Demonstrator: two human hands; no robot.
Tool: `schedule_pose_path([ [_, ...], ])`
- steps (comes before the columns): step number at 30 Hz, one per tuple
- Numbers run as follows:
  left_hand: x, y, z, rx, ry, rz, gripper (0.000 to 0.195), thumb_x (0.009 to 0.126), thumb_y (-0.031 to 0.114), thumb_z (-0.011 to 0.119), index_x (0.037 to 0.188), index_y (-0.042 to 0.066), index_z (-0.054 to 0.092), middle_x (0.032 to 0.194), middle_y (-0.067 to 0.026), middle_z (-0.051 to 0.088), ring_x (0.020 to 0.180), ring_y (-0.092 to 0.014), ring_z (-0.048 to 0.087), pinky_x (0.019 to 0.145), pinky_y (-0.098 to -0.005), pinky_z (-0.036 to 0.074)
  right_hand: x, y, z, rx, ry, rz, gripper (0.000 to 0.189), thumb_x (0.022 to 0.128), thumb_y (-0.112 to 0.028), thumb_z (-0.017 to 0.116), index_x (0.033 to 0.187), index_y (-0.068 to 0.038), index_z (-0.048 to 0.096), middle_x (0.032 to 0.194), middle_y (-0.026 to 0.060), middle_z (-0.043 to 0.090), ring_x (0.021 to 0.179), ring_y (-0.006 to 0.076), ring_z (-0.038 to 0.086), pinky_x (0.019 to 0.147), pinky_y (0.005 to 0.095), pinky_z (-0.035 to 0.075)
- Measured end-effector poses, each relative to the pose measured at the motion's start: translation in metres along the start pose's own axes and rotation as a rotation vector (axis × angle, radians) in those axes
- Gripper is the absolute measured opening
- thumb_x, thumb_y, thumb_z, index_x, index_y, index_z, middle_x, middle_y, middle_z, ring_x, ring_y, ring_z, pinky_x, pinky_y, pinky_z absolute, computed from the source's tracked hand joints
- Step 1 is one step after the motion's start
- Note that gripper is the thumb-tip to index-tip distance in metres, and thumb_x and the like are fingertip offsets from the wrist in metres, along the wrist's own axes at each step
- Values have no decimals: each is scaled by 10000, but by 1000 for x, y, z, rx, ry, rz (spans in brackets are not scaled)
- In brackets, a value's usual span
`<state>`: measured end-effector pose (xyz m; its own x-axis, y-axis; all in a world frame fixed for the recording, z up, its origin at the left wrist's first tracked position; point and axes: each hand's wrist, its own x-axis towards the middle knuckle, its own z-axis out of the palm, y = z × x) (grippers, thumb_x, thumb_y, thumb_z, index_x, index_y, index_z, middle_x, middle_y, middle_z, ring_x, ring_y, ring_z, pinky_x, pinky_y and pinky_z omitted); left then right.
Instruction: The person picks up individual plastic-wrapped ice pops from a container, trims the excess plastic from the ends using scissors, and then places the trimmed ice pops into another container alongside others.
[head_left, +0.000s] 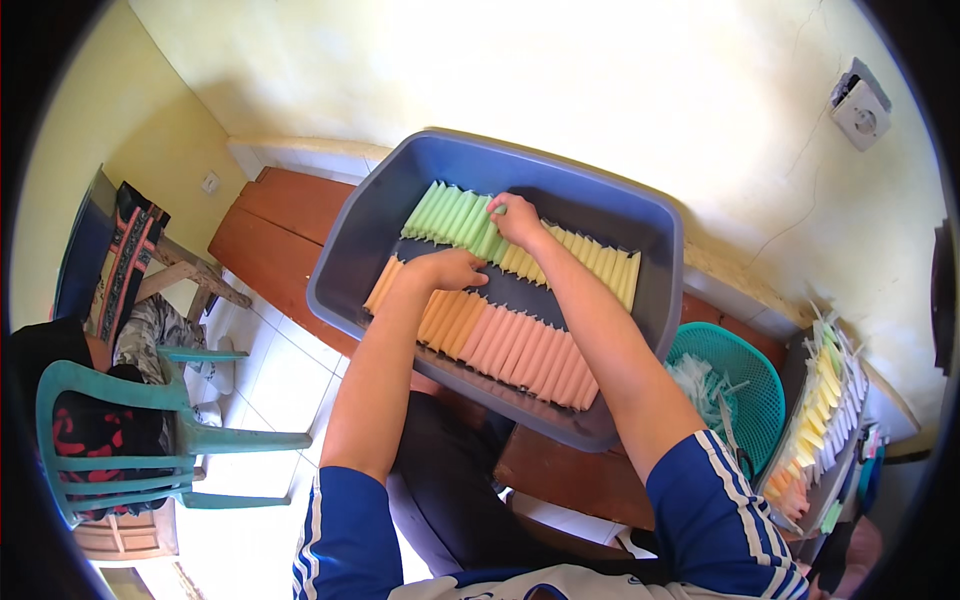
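Observation:
A grey plastic tub (349, 225) holds slim, filled plastic tubes that look like ice pops, laid side by side in two rows. Green tubes (442, 210) and yellow tubes (581, 251) make up the far row. Orange tubes (452, 324) and pink tubes (517, 349) form the near one. My right hand (516, 217) pinches the upper end of a green tube where green meets yellow. Just below the green tubes is my left hand (452, 268), palm down over the gap between the rows; its fingertips are partly hidden, and I cannot tell whether they grip anything. My left forearm covers some orange tubes.
The tub sits on a brown wooden bench (277, 206) against the wall. At right stand a turquoise basket (772, 390) holding clear plastic scraps and scissors (726, 420), and a container of more coloured tubes (821, 390). Someone sits in a green plastic chair (112, 386) at left.

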<state>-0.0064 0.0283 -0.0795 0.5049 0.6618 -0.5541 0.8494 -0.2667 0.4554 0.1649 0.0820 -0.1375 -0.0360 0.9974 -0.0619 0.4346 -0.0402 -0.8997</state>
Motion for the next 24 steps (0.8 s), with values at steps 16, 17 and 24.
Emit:
schedule_pose_path([
  [16,-3,11,-4,-74,105,9,343,853,245,660,1083,-9,688,974,-164,711,880,-249,669,831,-346,492,-19,-23,-27,112,-34,87,243,801,-42,679,1041,-53,644,915,192,688,754,258,695,688,361,556],
  [17,-4,11,-4,-131,174,16,305,840,215,670,1042,-12,698,936,-147,714,858,-225,668,810,-332,497,-24,-29,-34,158,-53,74,257,805,-32,669,1059,-41,632,888,169,683,698,221,682,643,342,554],
  [24,-30,36,-1,-429,250,181,159,810,113,698,941,33,656,811,-87,692,762,-142,636,699,-289,479,-79,-58,-87,273,-100,-43,267,828,-25,648,1092,-9,606,842,121,664,679,166,672,633,295,561],
])
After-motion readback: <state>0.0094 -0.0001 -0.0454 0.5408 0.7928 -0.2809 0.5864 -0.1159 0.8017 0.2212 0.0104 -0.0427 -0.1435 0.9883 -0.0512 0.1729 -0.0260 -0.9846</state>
